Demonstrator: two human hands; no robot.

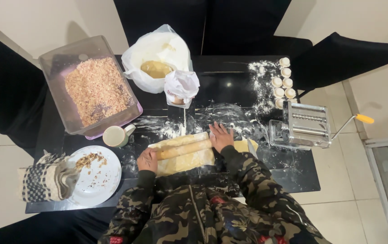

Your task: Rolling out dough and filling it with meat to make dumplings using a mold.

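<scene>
A wooden rolling pin (185, 149) lies across a flat sheet of pale dough (189, 161) on the black table (293, 171). My left hand (147, 159) presses on the pin's left end with fingers curled over it. Resting flat on the pin's right end is my right hand (220, 135), fingers spread. Another piece of dough (243, 145) shows just right of that hand. Loose flour (171, 131) is scattered around the dough.
A metal pasta machine (304, 125) with a yellow-tipped crank stands right. Small dough pieces (284, 81) sit back right. A clear tub of chopped filling (97, 88), a white bag with dough (158, 63), a cup (115, 135), a plate (97, 176) and a checked cloth (45, 180) lie left.
</scene>
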